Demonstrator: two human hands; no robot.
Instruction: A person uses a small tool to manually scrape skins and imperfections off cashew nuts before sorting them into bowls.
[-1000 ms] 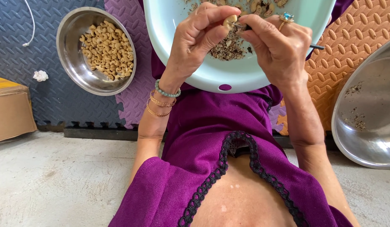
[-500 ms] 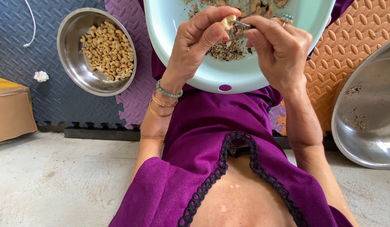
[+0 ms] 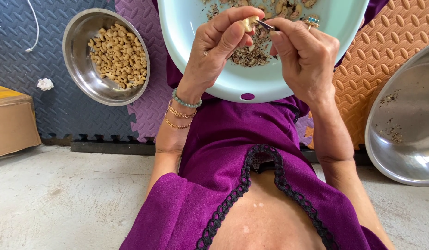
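My left hand [image 3: 219,46] pinches a pale cashew nut [image 3: 248,23] between thumb and fingertips, over a light blue plastic basin [image 3: 251,85] resting on my lap. My right hand [image 3: 304,55], with a blue-stone ring, grips a thin metal blade tool [image 3: 265,25] whose tip touches the nut. Below the hands, dark brown peel scraps [image 3: 247,54] lie in the basin, and several unpeeled nuts sit at its far side.
A steel bowl [image 3: 80,69] holding several peeled cashews [image 3: 117,55] stands at the left on foam mats. A large steel basin [image 3: 404,125] with a few scraps lies at the right. A cardboard box [image 3: 11,122] sits at the far left on the concrete floor.
Both hands have shifted slightly up with the nut. My right hand has turned, so the tool's dark handle end no longer shows on its right.
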